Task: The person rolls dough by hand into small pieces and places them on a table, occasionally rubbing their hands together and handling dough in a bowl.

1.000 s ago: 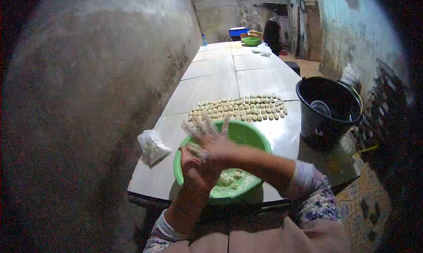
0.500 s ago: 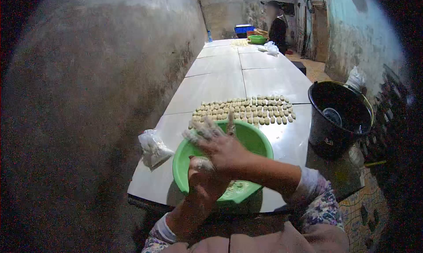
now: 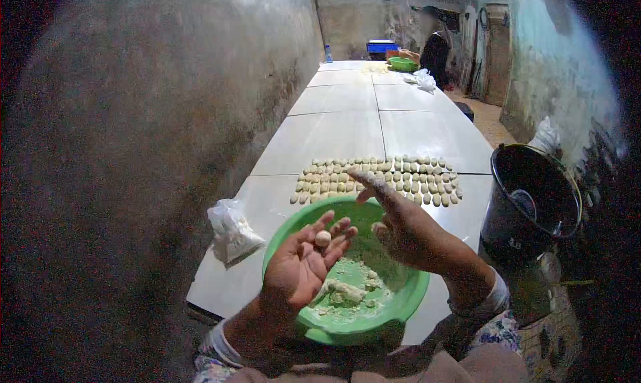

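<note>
On the upturned palm side of my left hand [image 3: 304,263], near the fingers, rests a small round dough ball [image 3: 323,239]. The fingers curl slightly around it. My right hand [image 3: 400,223] is raised to the right with its fingers stretched out, holding nothing. Both hands are over a green basin [image 3: 415,293], which has a lump of dough [image 3: 344,291] and floury crumbs at its bottom. Beyond the basin, rows of small dough pieces [image 3: 367,176] lie on the white tiled table [image 3: 334,126].
A plastic bag of white powder [image 3: 232,233] sits at the table's left edge. A black bucket [image 3: 517,229] stands at the right. At the far end are a person [image 3: 437,55], another green basin [image 3: 403,65], a blue crate [image 3: 382,47] and a plastic bag [image 3: 422,80].
My hands, pressed and crossed over each other before, have come apart. The dough ball now shows on my left hand, and my right hand has moved right. The view has shifted slightly.
</note>
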`<state>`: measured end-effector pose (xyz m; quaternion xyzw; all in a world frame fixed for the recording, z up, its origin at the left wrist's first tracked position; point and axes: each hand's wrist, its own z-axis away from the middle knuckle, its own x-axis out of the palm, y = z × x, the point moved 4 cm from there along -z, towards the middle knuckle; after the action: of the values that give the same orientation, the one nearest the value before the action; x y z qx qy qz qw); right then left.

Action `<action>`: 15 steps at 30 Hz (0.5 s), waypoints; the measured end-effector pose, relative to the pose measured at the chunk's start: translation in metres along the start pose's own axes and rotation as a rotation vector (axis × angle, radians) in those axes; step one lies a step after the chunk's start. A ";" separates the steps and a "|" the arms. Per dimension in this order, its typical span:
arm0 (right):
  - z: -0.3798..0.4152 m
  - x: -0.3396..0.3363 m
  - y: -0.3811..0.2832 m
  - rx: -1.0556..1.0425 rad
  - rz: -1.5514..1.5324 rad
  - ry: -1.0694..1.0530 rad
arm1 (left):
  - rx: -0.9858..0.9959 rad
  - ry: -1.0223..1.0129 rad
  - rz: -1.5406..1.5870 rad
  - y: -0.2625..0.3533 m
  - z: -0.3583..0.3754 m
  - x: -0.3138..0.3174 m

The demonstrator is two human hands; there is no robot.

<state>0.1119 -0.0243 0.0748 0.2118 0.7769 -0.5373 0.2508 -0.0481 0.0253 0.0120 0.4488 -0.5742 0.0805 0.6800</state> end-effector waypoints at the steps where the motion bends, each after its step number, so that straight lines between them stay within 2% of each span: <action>1: 0.001 0.002 -0.001 -0.084 0.054 0.007 | -0.001 0.003 0.018 0.002 -0.008 -0.001; 2: 0.000 0.002 -0.003 -0.168 0.109 0.018 | -0.033 -0.023 -0.035 0.005 -0.016 -0.001; 3: 0.000 0.001 -0.006 -0.193 -0.045 -0.089 | -0.030 -0.051 -0.190 0.008 -0.022 0.004; 4: -0.001 0.000 -0.007 -0.171 -0.002 -0.125 | -0.027 -0.082 -0.348 0.009 -0.027 0.011; 6: 0.003 -0.002 0.001 -0.255 0.176 -0.112 | -0.052 -0.135 -0.454 0.010 -0.039 0.007; 8: 0.001 -0.008 0.005 -0.236 0.155 -0.117 | -0.078 -0.187 -0.557 0.010 -0.046 0.005; 11: -0.002 -0.008 0.015 -0.202 0.111 -0.096 | -0.170 -0.332 -1.125 0.002 -0.053 -0.003; 14: -0.010 -0.001 0.025 -0.195 0.029 -0.057 | -0.161 -0.310 -1.290 0.006 -0.055 -0.003; 15: -0.012 0.004 0.024 -0.251 0.067 -0.147 | -0.148 -0.368 -1.150 0.003 -0.056 -0.008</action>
<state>0.1211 -0.0049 0.0578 0.1648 0.8098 -0.4415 0.3495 -0.0124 0.0696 0.0105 0.6450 -0.3521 -0.4190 0.5333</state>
